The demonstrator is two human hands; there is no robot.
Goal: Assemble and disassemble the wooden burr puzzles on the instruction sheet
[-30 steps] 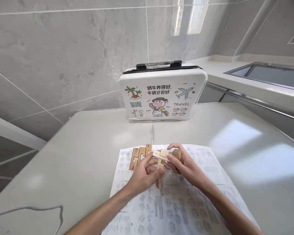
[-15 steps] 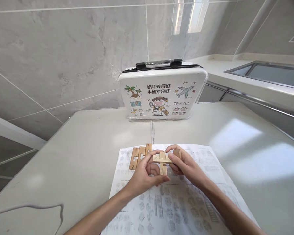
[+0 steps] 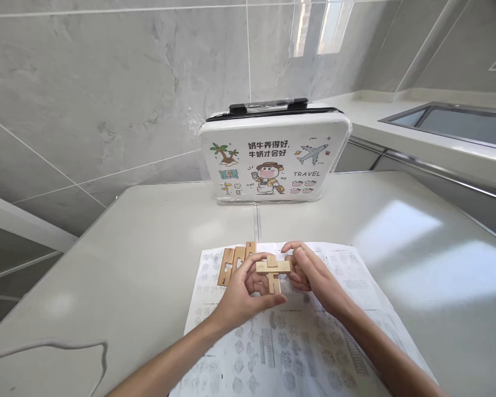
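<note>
My left hand pinches a small cross of interlocked wooden puzzle pieces between thumb and fingers, held just above a printed instruction sheet. Close on the right of the cross, my right hand has its fingers curled and touches the cross's right end; whatever lies inside those fingers is hidden. Three loose notched wooden bars lie side by side on the sheet's far left corner, just beyond my left hand.
A white cartoon-printed case wrapped in plastic stands upright at the table's far edge against the tiled wall. A thin cable runs across the near left of the table. A counter with a steel sink lies at right.
The wooden cross has turned to lie flatter and squarer in my left hand. The separate block seen in my right hand a second ago is now hidden behind its curled fingers.
</note>
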